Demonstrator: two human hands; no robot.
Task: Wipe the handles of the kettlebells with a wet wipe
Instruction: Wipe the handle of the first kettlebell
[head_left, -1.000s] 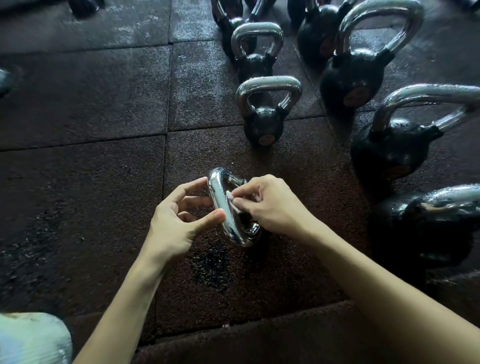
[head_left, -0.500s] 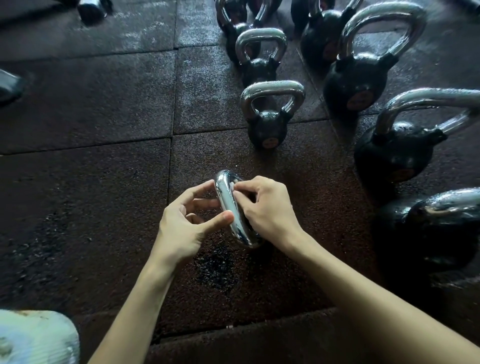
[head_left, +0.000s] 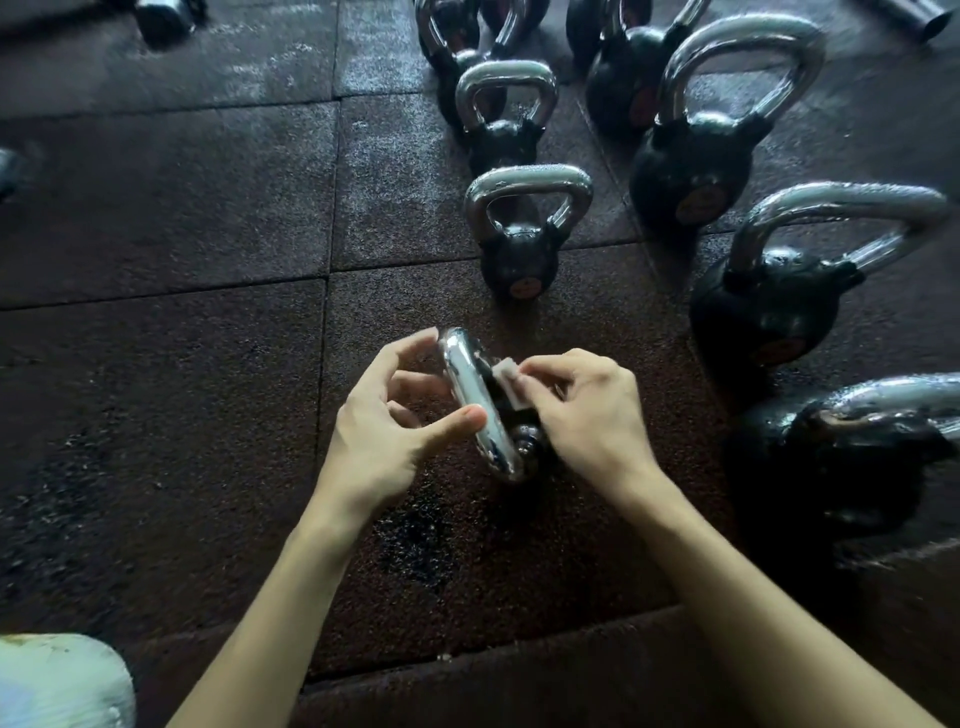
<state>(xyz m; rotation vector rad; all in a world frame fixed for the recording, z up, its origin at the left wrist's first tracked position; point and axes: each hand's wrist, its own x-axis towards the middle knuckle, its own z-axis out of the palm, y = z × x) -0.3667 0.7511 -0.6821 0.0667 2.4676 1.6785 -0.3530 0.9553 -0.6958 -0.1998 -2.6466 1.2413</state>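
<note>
At frame centre, the nearest kettlebell's handle (head_left: 475, 400) is pinched between thumb and forefinger of the left hand (head_left: 384, 426). The wet wipe (head_left: 505, 374), pinched in the right hand (head_left: 587, 415), is now drawn off toward 3 o'clock, one pass apparently finished.

The nearest handle (head_left: 467, 384) is polished metal, glossy and smooth as a mirror. The wipe (head_left: 505, 375) touching it looks soft and matt. Beyond this handle, the kettlebell bodies (head_left: 519, 260) are black with a slight shine. Under it, the floor tiles (head_left: 182, 364) look like rough, grainy, matt rubber.
</note>
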